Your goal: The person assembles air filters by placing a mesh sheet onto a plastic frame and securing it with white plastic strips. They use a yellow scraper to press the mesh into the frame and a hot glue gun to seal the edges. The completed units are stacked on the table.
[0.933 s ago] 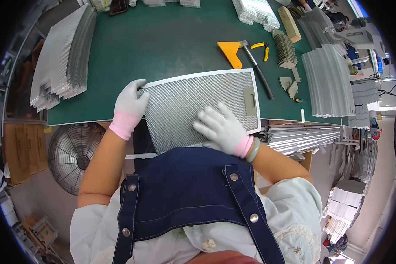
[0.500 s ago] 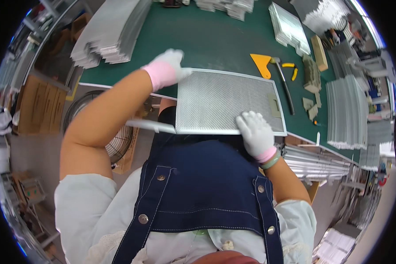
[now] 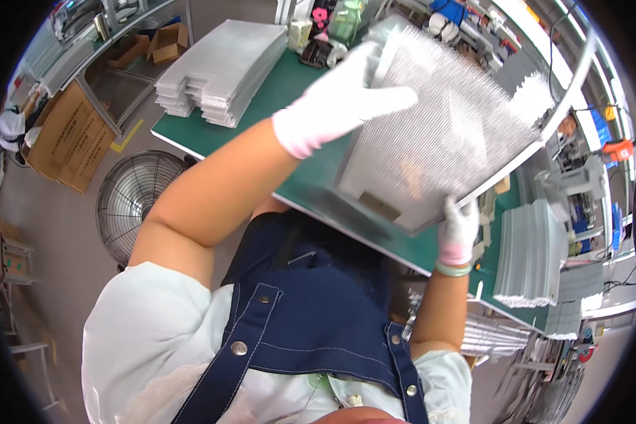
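A silvery metal mesh filter panel (image 3: 449, 131) is tilted up over the bench between my two white-gloved hands. My left hand (image 3: 339, 102) grips its upper left edge, the thumb lying over the mesh and the other fingers partly hidden. At the lower right edge, my right hand (image 3: 458, 230) is closed on the frame. From the panel's right corner a pale frame strip (image 3: 571, 92) sticks out at an angle, away from the mesh. A small dull plate (image 3: 379, 205) sits on the panel near its lower edge.
Stacked mesh sheets (image 3: 222, 67) lie on the green bench (image 3: 307, 169) at the far left. More stacked panels (image 3: 530, 254) stand on the right. A floor fan (image 3: 138, 198) is left of the bench, with cardboard boxes (image 3: 74, 138) beyond it.
The panel has been lifted off the bench edge, turned and tilted up. Its jutting strip has swung from the left to the upper right. Both hands have moved with it.
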A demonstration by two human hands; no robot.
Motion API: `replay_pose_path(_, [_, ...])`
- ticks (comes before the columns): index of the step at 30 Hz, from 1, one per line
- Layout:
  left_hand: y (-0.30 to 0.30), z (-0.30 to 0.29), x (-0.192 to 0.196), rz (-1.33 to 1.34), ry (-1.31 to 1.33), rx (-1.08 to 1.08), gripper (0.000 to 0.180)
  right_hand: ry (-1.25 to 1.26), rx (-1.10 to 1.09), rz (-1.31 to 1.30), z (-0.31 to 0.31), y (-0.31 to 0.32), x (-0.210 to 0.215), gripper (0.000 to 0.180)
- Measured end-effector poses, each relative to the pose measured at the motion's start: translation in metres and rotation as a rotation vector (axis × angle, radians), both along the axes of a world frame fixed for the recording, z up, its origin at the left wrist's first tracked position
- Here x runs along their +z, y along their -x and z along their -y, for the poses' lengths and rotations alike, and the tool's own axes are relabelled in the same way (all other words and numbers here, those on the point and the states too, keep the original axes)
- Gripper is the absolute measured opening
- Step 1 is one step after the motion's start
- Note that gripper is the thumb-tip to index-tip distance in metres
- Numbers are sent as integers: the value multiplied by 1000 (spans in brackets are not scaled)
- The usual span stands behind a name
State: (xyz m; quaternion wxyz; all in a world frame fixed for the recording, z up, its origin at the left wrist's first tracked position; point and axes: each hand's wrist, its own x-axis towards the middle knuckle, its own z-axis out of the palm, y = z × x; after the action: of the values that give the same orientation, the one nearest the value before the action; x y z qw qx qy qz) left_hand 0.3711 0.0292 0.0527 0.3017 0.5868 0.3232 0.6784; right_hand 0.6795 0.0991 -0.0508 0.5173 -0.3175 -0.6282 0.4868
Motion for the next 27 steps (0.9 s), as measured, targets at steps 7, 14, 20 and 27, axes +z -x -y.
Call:
replay_pose_path(7, [-2, -42, -2, -127, 165, 32, 29, -59, -21, -38, 5, 6, 48, 39])
replay_pose_path(14, [18, -45, -2, -111, 80, -139, 16, -166, -10, -170, -17, 12, 94, 29])
replay_pose_path(20, [15, -49, 0, 190, 91, -453, 25, -117, 223, -283, -26, 19, 95, 30])
replay_pose_path(27, [4, -33, 18, -52, 160, -315, 19, -192, 2, -105, -38, 16, 90, 40])
